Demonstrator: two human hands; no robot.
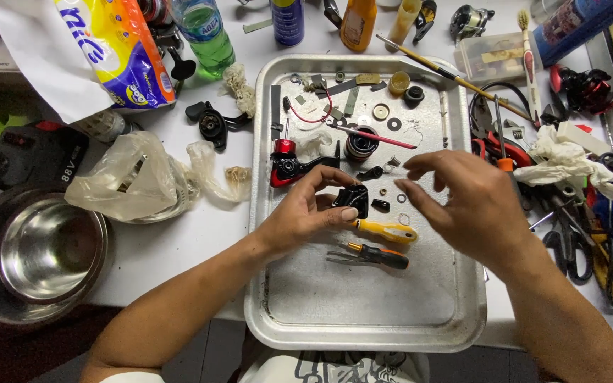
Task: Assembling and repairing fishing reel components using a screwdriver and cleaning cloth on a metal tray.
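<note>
A fishing reel lay largely stripped over a metal tray [363, 312]: the left hand [306, 216] pinched a small black housing part [352, 198] above the tray's middle. The right hand [466, 206] hovered half-open, apparently empty. Washers, the spool [360, 144] and the red-and-black reel body [291, 167] sat loose, reassembly seemingly not begun.

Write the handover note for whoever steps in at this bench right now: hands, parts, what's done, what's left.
Left hand: pinching a small black part over the metal tray.
Right hand: open, hovering above the tray, holding nothing visible.
In the tray: red and black reel body, spool, washers and rings near the top, yellow screwdriver and orange screwdriver just below the hands.
Done: the reel lies in pieces, spread out across the tray.
Left: the parts remain separate; none are joined yet.
</note>
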